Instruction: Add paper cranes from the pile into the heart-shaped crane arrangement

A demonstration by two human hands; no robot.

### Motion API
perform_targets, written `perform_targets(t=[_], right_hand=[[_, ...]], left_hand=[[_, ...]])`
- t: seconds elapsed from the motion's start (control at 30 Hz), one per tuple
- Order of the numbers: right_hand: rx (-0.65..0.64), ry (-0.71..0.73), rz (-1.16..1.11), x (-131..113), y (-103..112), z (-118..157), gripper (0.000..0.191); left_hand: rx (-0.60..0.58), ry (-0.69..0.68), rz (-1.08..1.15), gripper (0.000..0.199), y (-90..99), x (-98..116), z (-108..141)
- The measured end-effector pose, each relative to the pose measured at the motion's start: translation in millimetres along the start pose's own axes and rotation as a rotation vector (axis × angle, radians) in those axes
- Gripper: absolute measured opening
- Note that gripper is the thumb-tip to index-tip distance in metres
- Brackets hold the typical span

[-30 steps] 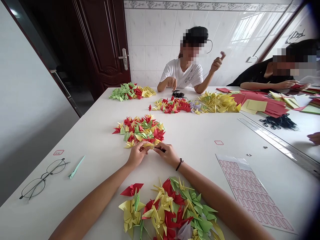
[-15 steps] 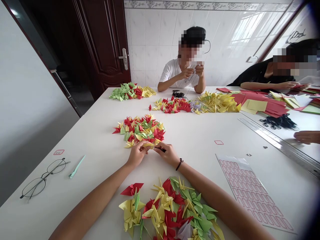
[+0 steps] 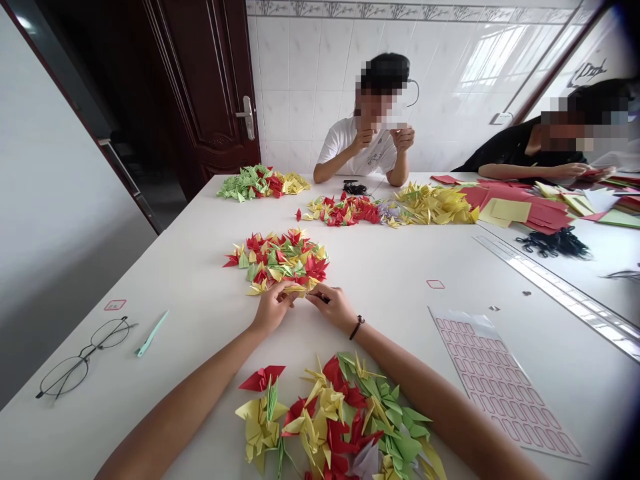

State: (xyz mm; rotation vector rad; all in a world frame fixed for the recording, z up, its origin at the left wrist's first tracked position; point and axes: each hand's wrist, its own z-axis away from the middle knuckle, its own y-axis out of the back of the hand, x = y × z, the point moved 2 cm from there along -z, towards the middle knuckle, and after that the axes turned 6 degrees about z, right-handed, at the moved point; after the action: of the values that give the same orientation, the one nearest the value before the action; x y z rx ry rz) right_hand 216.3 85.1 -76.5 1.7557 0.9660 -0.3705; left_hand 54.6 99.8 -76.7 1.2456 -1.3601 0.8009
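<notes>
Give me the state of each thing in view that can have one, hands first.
Left hand: pinching a yellow folded-paper crane
Right hand: pinching a thin black strand
Dark brown wooden door: appears shut
Thin-framed eyeglasses: temples open, lying flat

A dark wooden door (image 3: 200,87) is standing closed, its metal handle (image 3: 245,117) catching light, beside a white tiled wall (image 3: 285,80) running under a patterned border (image 3: 400,11). Window light (image 3: 493,57) is glaring off the glossy tiles, and a white table (image 3: 190,280) is filling the room's middle.
</notes>
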Motion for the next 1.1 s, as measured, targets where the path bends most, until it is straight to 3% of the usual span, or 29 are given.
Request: perform_targets(t=[0.23,0.6,0.83,1.1], right_hand=[[0.01,-0.016,-0.023,2.0,-0.5,0.0,0.015],[0.064,0.003,-0.088,-1.3,4.3,0.8,0.016],[0.019,0.084,-0.107,-6.0,6.0,3.8,0.019],[-0.053,0.153,-0.043,-8.5,5.9,4.5,0.021]], left_hand=[[0.014,0.029,0.024,0.032,-0.5,1.1,0.0],[0.089,-0.103,-0.001,0.019,-0.9,5.6,4.0],[0.178,-0.161,-0.347,0.016,0.2,4.5,5.4],[0.138,-0.257,-0.533,0.012,-1.2,3.5,7.6]])
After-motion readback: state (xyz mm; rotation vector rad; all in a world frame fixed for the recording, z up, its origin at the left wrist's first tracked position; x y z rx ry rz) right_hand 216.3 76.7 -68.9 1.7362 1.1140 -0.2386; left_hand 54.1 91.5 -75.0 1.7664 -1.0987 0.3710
